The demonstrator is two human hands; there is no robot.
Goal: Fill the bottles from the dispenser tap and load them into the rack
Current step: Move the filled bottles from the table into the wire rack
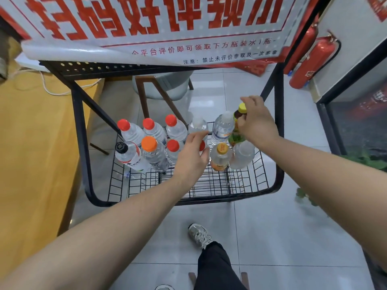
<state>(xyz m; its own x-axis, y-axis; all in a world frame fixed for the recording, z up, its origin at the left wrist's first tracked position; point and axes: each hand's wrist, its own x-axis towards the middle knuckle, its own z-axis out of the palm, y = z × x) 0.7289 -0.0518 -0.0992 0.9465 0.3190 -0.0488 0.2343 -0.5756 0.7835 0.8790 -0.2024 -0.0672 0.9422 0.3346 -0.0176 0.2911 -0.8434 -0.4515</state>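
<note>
A black wire-mesh rack (219,185) with a thick black tube frame stands on pale glossy floor tiles (272,227), and its lower shelf holds a cluster of upright plastic bottles. The left hand (193,154) reaches in over the middle of the shelf, its fingers curled round a clear bottle with a red cap (201,145) (only a sliver of the cap shows past the fingers). The right hand (256,122) grips the neck and shoulder of a dark tea bottle with a yellow cap and green label (238,122), at the back right of the cluster, its thumb on the near side.

Three clear red-capped bottles (148,127) stand in a row at the back left. In front of them are a clear bottle with an orange cap (149,145), a clear bottle with a black cap (122,148) leaning left, and another red-capped one (173,146). Two clear bottles with clear caps (223,127) stand at the back centre. A small orange-drink bottle with a yellow cap (221,156) stands just beside a cloudy clear bottle (243,154) at the front right.

Above hangs a white banner with red lettering (157,24). Two red fire extinguishers (310,59) lean at the right.
</note>
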